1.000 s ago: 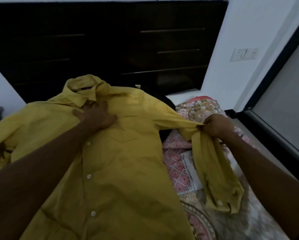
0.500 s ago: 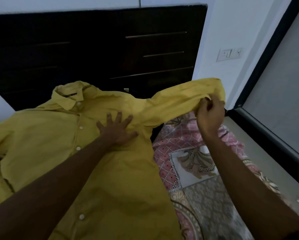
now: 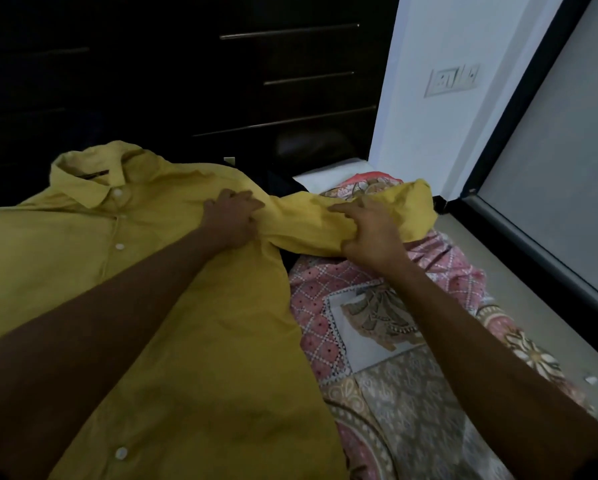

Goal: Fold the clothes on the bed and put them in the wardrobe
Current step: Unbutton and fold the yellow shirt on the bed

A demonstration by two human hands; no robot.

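Note:
A yellow button-up shirt lies face up on the bed, collar toward the dark headboard. Its right sleeve stretches out sideways over the patterned bedspread. My left hand presses down on the shirt at the shoulder seam, fingers bent into the cloth. My right hand grips the sleeve partway along, the cuff end bunched beyond it. The shirt's left side runs out of view.
A pink and beige patterned bedspread covers the bed. The dark headboard with metal strips stands behind. A white wall with a switch plate and a dark-framed panel border the right side, beside a strip of floor.
My right hand has lowered the raised sleeve down onto the bed and grips it lower. My left hand slid from the chest to the shoulder seam.

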